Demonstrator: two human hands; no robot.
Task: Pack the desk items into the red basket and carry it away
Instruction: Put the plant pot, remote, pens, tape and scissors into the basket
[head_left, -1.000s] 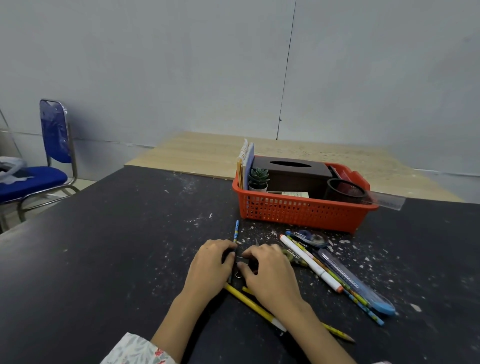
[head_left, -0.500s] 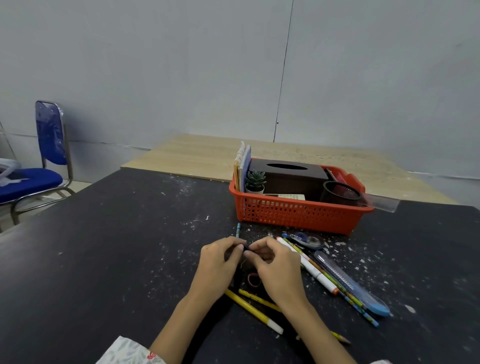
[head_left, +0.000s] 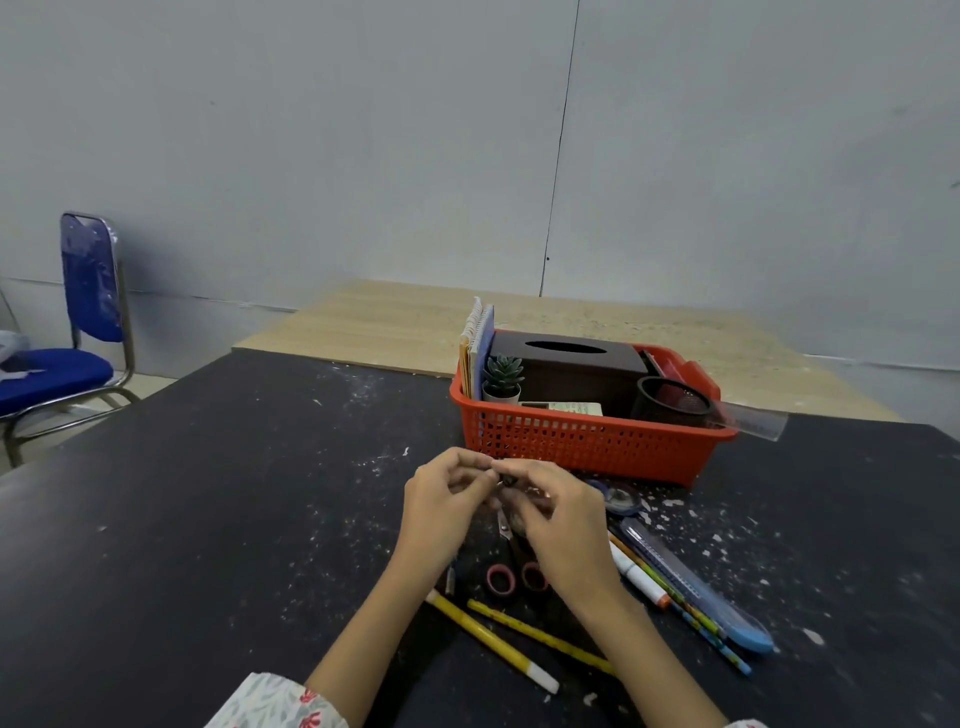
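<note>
one black tabletop (head_left: 208, 519), flecked with white specks, filled most of the view, with a pale wooden surface (head_left: 395, 327) behind it and a blue chair (head_left: 78, 322) off to the left. the red basket (head_left: 587, 441) sat on the black top just beyond the hands, already holding a dark tissue box (head_left: 571, 358), upright notebooks (head_left: 475, 343) at its left end, a black mesh cup (head_left: 672, 402), a small potted succulent (head_left: 503, 376) and a clear ruler (head_left: 753, 420) sticking out over the right rim. near the basket lay a blue pen case (head_left: 696, 587), a white marker (head_left: 636, 574) and patterned pencils, with two yellow pencils (head_left: 493, 636) nearer the person and pink-handled scissors (head_left: 511, 571) between the wrists. both hands were raised over the table, fingertips meeting: the left hand (head_left: 441, 509) and the right hand (head_left: 561, 519) had curled fingers pinching a tiny dark object (head_left: 506, 480) between them; what it was could not be told.
</note>
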